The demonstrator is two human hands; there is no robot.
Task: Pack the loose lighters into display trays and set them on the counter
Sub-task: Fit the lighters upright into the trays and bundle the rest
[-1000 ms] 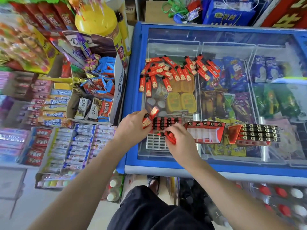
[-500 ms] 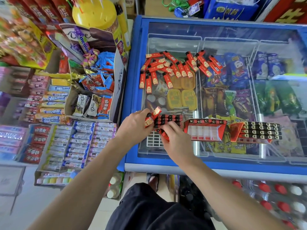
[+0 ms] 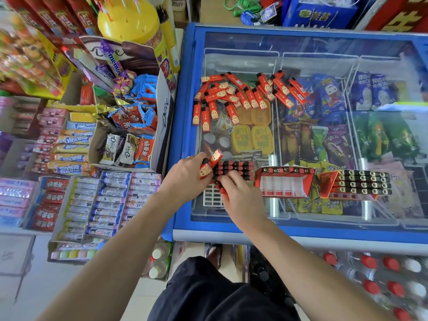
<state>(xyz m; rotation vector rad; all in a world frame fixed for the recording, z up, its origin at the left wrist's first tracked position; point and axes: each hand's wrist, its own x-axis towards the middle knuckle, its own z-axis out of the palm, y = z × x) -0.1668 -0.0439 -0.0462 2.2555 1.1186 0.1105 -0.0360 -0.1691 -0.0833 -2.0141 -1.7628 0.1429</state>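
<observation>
The person stands at the near edge of a glass-topped freezer (image 3: pixel 185 135), whose lid serves as the surface. The left hand (image 3: pixel 185 176) sits at about 9 o'clock from the tray being filled (image 3: pixel 234 169), its fingers curled around a couple of red lighters (image 3: pixel 212 164) whose ends stick up toward 1 o'clock. The right hand (image 3: pixel 240 196) lies just at 6 o'clock of that tray, its fingers (image 3: pixel 225 181) bent down onto the tray's near rows; red shows under them, but whether they pinch a lighter or only press cannot be told. The tray holds rows of lighters with black tops showing, and a white grid of empty slots (image 3: pixel 212 198) shows at its near left corner. At 3 o'clock of it stands an empty red display tray (image 3: pixel 284 184), and farther toward 3 o'clock a full tray (image 3: pixel 361 183) of black-topped lighters. The loose lighters (image 3: pixel 243 96) lie scattered on the glass at 12 o'clock, well apart from the hands. At 9 o'clock of the freezer, shelves carry boxes of sweets (image 3: pixel 102 205) and chocolate (image 3: pixel 127 147).
</observation>
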